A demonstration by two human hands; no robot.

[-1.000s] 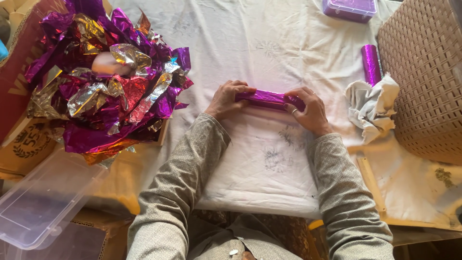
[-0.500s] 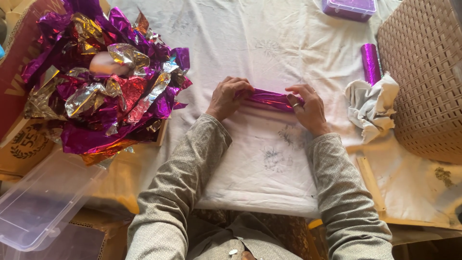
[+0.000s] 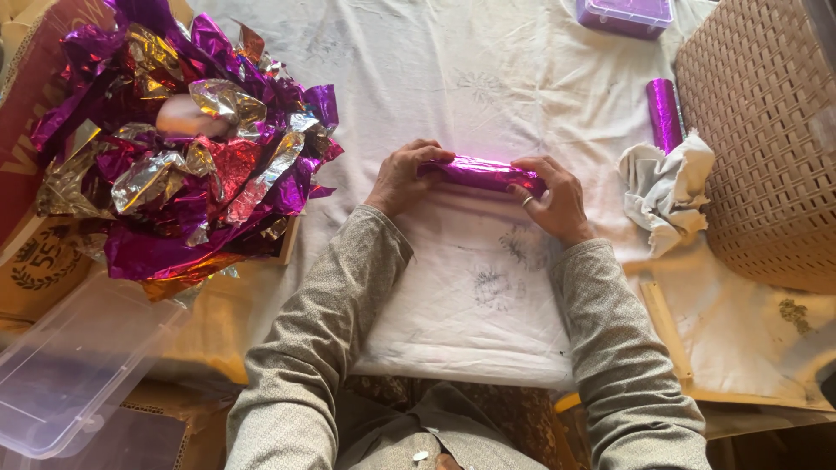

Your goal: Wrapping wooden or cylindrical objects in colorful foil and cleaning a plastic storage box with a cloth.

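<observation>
Both hands have slid a little closer together on the shiny purple roll since a moment ago, and the roll sits a bit more tilted now.

Biggest of all is the white cloth point(image 3: 488, 78) that covers the surface. On the far left sits a big heap of crinkled purple and gold foil point(image 3: 174, 148), piled up in a cardboard box point(image 3: 39, 261). On the right stands a tall woven basket point(image 3: 766, 130). A clear plastic tub point(image 3: 70, 374) waits at the bottom left. Next to the basket lies a crumpled white rag point(image 3: 666, 187), and just above the rag rests another purple roll point(image 3: 664, 113), standing lengthways. A small purple box point(image 3: 627, 13) peeks in at the top edge.

The purple foil roll point(image 3: 483, 171) lies on the cloth right in front of the person, in the middle. Its long side runs from left to right, dipping a little on the right. The left hand point(image 3: 407, 178) has its fingers curled over the left end. The right hand point(image 3: 553, 198) has its fingers curled over the right end, and it wears a ring. Both hands are half closed, pressing the roll down on the cloth. Each hand is just as near to the roll as the other, one at each end.
</observation>
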